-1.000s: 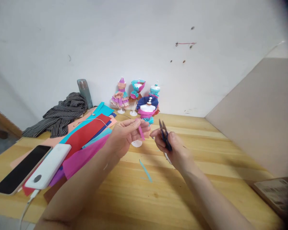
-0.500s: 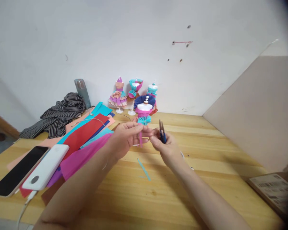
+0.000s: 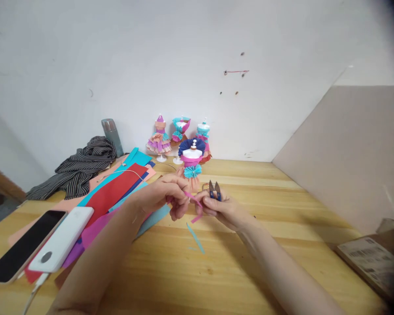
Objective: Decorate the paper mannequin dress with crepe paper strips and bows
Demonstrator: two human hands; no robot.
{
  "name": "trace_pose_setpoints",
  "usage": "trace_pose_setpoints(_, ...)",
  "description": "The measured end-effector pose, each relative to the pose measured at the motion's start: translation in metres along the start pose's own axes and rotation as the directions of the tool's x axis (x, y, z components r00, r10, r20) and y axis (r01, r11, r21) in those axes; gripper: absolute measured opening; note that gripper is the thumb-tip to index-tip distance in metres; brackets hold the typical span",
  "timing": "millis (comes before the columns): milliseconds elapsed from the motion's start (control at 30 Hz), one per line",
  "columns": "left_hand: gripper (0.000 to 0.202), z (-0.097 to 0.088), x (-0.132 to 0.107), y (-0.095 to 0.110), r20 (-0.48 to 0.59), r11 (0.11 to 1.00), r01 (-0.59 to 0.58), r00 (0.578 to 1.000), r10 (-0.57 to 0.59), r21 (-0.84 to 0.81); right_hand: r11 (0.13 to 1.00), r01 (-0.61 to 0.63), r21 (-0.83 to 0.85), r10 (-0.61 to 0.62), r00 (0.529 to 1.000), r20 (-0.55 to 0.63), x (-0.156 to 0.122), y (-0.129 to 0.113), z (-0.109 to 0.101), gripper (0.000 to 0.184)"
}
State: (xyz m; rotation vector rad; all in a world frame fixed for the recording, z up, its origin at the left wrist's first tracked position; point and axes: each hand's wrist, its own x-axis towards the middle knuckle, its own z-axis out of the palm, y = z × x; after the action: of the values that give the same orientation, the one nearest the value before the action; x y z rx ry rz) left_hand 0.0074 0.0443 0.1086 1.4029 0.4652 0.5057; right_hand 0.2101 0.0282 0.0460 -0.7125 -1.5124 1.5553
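My left hand (image 3: 164, 196) pinches one end of a narrow pink paper strip (image 3: 194, 202) above the wooden table (image 3: 282, 210). My right hand (image 3: 223, 211) grips small blue thread snips (image 3: 214, 191), blades pointing up, and its fingertips also touch the strip. Both hands meet just in front of a small white mannequin (image 3: 191, 162) dressed in pink, teal and dark blue paper ruffles. A loose teal paper sliver (image 3: 195, 238) lies on the table below the hands.
Three more paper-dressed mannequins (image 3: 179, 138) stand by the wall. Coloured paper sheets (image 3: 118, 188) spread at left, with a phone (image 3: 19, 247), a white power bank (image 3: 61, 239), a striped cloth (image 3: 75, 166) and a grey flask (image 3: 112, 136). A cardboard box (image 3: 371, 258) sits at right.
Both hands have dropped lower towards the table. The pink strip now stretches between the two hands, and the snips sit lower in the right hand. The camera tilted slightly.
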Motion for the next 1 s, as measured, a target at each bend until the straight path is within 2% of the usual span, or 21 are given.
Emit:
trace_pose_setpoints(100, 0.013, -0.003, 0.002, 0.006, -0.008, 0.996, 0.051, 0.999, -0.051, 0.073, 0.997, -0.043, 0.057, 0.043, 0.999, -0.001, -0.002, -0.003, -0.009, 0.037)
trace_pose_setpoints(200, 0.014, -0.007, 0.005, 0.009, -0.03, 0.988, 0.095, 0.995, -0.092, 0.119, 0.998, -0.055, 0.02, 0.056, 0.998, -0.031, 0.0, -0.013, -0.02, 0.037)
trace_pose_setpoints(333, 0.032, -0.008, 0.008, 0.011, -0.141, 0.978, 0.106, 0.987, -0.081, 0.177, 0.971, -0.032, -0.239, 0.006, 0.994, -0.109, 0.004, -0.042, -0.027, 0.035)
trace_pose_setpoints(467, 0.033, -0.005, 0.014, 0.016, -0.302, 0.932, 0.057, 0.952, 0.058, 0.359, 0.847, -0.015, -0.532, -0.087, 0.982, -0.167, 0.011, -0.067, -0.027, 0.027)
trace_pose_setpoints(633, 0.028, -0.008, 0.022, 0.02, -0.427, 0.755, 0.022, 0.835, 0.346, 0.656, 0.765, 0.078, -0.639, -0.273, 0.938, -0.212, 0.024, -0.076, -0.029, 0.021)
trace_pose_setpoints(733, 0.024, -0.016, 0.025, 0.017, -0.438, 0.626, 0.056, 0.763, 0.475, 0.778, 0.803, 0.096, -0.588, -0.269, 0.939, -0.214, 0.032, -0.076, -0.035, 0.022)
trace_pose_setpoints(867, 0.024, -0.027, 0.03, 0.008, -0.389, 0.447, 0.127, 0.728, 0.565, 0.886, 0.851, 0.136, -0.507, -0.278, 0.936, -0.215, 0.044, -0.069, -0.048, 0.024)
trace_pose_setpoints(1000, 0.023, -0.033, 0.036, -0.003, -0.324, 0.303, 0.159, 0.699, 0.637, 0.939, 0.835, 0.171, -0.523, -0.327, 0.918, -0.222, 0.056, -0.056, -0.061, 0.024)
